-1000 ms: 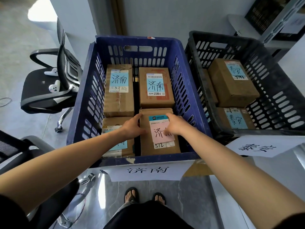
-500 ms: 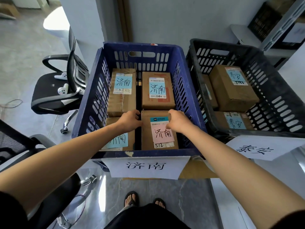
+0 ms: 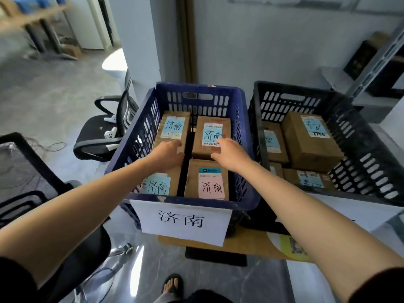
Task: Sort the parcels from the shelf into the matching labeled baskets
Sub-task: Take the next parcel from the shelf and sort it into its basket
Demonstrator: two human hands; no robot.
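A blue basket with a white sign reading 济南 holds several brown parcels. The near-right parcel carries a pink 济南 label and lies free. Beside it is a near-left parcel with a blue label. Behind them are a far-left parcel and a far-right parcel. My left hand hovers over the far-left parcel's near end, fingers loosely apart. My right hand is over the far-right parcel's near edge, fingers apart, holding nothing.
A black basket to the right holds several parcels with blue labels, the top one tilted. A black office chair stands left of the blue basket, another chair at near left. Metal shelving rises at far right.
Both hands have let go of the pink-labelled parcel, which now rests in the blue basket, and have lifted away toward the far parcels. The camera view has pulled back.
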